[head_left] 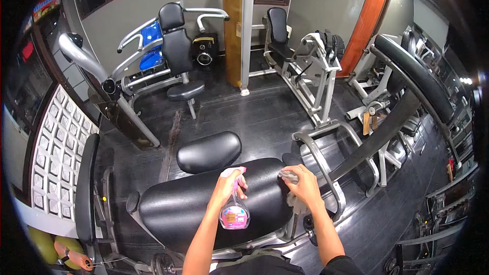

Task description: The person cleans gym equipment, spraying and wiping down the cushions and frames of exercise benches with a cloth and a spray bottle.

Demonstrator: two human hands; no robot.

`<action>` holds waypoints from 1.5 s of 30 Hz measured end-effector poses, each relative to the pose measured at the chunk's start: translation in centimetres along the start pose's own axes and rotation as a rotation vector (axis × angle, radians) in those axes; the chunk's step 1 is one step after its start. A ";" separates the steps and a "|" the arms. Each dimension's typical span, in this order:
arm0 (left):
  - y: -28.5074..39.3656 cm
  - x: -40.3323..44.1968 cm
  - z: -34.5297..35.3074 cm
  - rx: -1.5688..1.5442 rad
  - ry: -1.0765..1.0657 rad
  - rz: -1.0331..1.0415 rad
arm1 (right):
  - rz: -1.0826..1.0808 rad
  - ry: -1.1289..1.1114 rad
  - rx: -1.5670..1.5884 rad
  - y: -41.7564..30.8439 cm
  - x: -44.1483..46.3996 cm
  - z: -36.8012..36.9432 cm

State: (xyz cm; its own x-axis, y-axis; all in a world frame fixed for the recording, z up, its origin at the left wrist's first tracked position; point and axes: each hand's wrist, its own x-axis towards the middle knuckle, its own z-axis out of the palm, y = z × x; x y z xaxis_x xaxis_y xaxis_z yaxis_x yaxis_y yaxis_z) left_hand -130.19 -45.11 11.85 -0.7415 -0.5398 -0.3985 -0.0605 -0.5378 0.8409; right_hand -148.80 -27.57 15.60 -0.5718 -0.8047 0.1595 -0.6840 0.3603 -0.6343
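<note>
The clear spray bottle with a pink trigger and pink label [235, 217] is held over the long, black, glossy padded cushion [178, 203], the left hand [227, 187] clamped around its neck. The right hand [304, 184], apart from the left, grips a crumpled greyish cloth [289, 175] at the cushion's right end. This looks like wiping down — best done with a light mist, the cloth pressed flat and the rounded edges included. A smaller black oval pad [209, 152] sits just beyond. Whether the cloth touches the cushion is hard to tell — fingers cover most of it — and another person in green [42, 243] is cut off at lower left.
</note>
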 end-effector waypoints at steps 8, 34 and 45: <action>0.1 0.3 0.0 0.038 0.012 0.009 | 0.057 0.099 -0.075 1.0 4.7 2.9; -3.0 -3.9 5.6 0.508 -0.061 0.232 | 0.354 0.510 0.803 4.9 -12.8 3.4; -2.5 -3.8 3.0 0.415 -0.085 0.133 | 0.150 0.591 0.430 0.7 -7.6 3.0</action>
State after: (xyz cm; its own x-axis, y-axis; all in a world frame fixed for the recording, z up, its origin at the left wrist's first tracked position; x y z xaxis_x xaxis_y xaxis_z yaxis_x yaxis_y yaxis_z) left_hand -129.28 -39.78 12.35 -0.8122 -0.5223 -0.2597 -0.2110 -0.1520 0.9656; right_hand -143.53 -22.62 11.65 -0.8762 -0.3302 0.3510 -0.4112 0.1322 -0.9019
